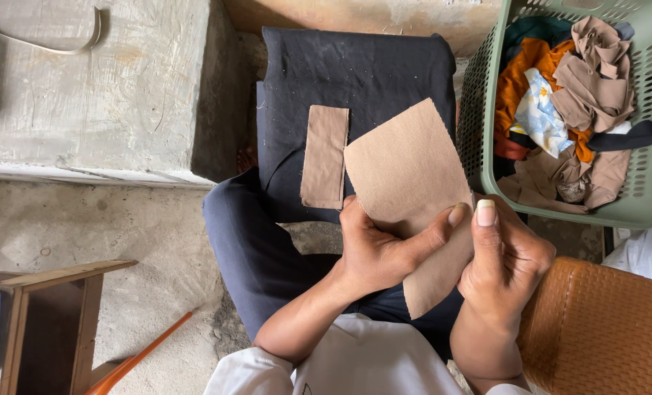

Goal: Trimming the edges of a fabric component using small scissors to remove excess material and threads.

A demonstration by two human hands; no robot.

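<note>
Beyond the hands, farthest from the grip, a grey concrete step [92,88] ran off to the person's left, and a green plastic basket [487,95] stood to the right, heaped with brown, orange and patterned fabric scraps [574,88]. Nearer, just past the fingertips, a dark cloth [355,73] lay spread over the lap and the ledge ahead. On it, just left of the held piece and apart from it, rested a narrow tan strip [324,156], flat and upright in the view.

The tan fabric piece [410,175] was held up over the lap. The left hand [377,252] was closed on its lower edge, thumb lying across the front of the cloth. The right hand [505,263] pinched the right edge, thumb upright against it, fingers hidden behind.

Judging by the layout, one strip looked finished and set aside, while the piece in the grip was not yet divided or folded. The full basket suggested most of the work remained. No cutting tool showed near either hand.
</note>
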